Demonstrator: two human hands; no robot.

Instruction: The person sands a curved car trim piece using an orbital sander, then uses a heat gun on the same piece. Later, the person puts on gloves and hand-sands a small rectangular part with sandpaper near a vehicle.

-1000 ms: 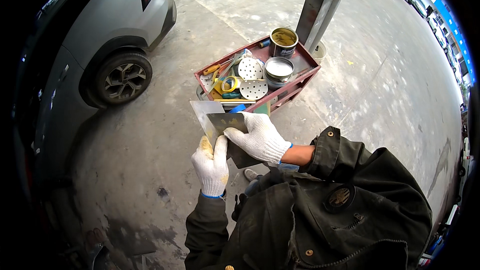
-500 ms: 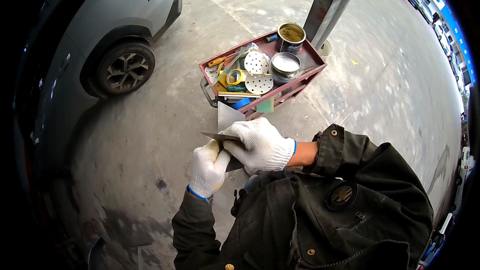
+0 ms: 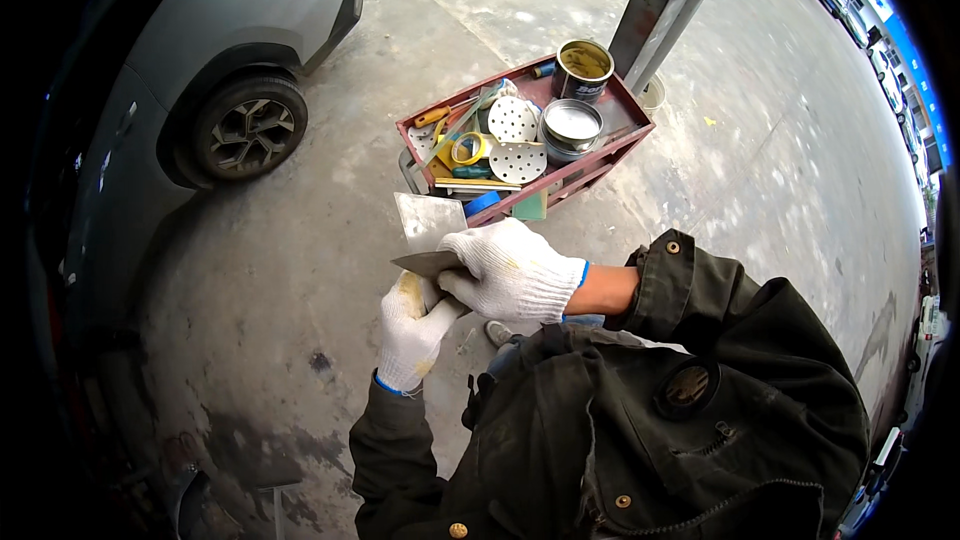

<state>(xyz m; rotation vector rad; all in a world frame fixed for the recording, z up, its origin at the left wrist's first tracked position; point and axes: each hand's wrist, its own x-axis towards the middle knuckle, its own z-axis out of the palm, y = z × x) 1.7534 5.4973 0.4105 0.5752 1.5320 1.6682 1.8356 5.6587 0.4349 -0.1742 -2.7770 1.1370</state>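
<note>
Both my hands wear white knit gloves and meet in front of my body. My left hand [image 3: 410,335] is closed around the lower end of a flat light-grey metal putty spreader [image 3: 428,220], which sticks up toward the cart. My right hand [image 3: 515,270] pinches a second, darker metal scraper blade [image 3: 428,263], whose pointed corner shows to the left. This blade lies across the face of the spreader, close above my left thumb. My right fingers hide where the two pieces touch.
A red tool cart [image 3: 632,132] beyond my hands carries an open can [image 3: 585,62], a smaller round tin [image 3: 572,122], perforated sanding discs [image 3: 518,162], yellow tape [image 3: 468,148] and a screwdriver [image 3: 432,117]. A metal post [image 3: 660,10] rises behind it. A grey car [image 3: 235,25] stands left.
The spreader has tilted left and its face now catches more light. The darker blade has shifted slightly left and up with my right hand. My left hand stays closed.
</note>
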